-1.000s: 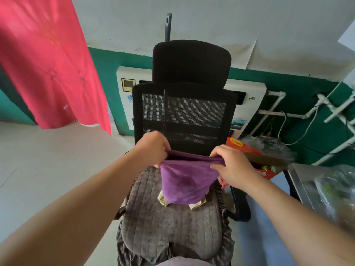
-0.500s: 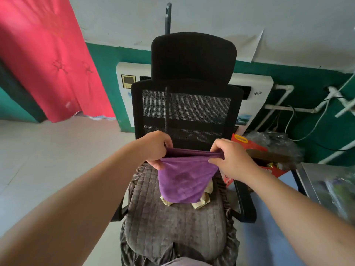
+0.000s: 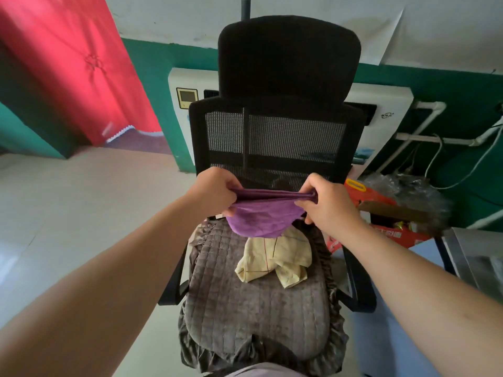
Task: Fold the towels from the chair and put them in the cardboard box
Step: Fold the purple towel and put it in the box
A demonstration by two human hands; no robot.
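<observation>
A purple towel (image 3: pixel 265 217) hangs folded over between my hands, above the back of the chair seat. My left hand (image 3: pixel 215 193) pinches its left end and my right hand (image 3: pixel 330 202) pinches its right end, so the top edge is stretched level. Below it a crumpled pale yellow towel (image 3: pixel 277 258) lies on the grey quilted seat cushion of the black mesh office chair (image 3: pixel 255 303). A red and brown cardboard box (image 3: pixel 386 213) stands open to the right of the chair, partly behind my right forearm.
A white wall heater (image 3: pixel 185 104) stands behind the chair against the green wall. A red curtain (image 3: pixel 70 63) hangs at the left over pale floor. Plastic bags (image 3: pixel 408 186) lie by the box. A metal surface (image 3: pixel 476 254) shows at the right edge.
The purple towel has been lifted and its hanging part has shortened, uncovering the yellow towel beneath. The view has moved closer to the chair.
</observation>
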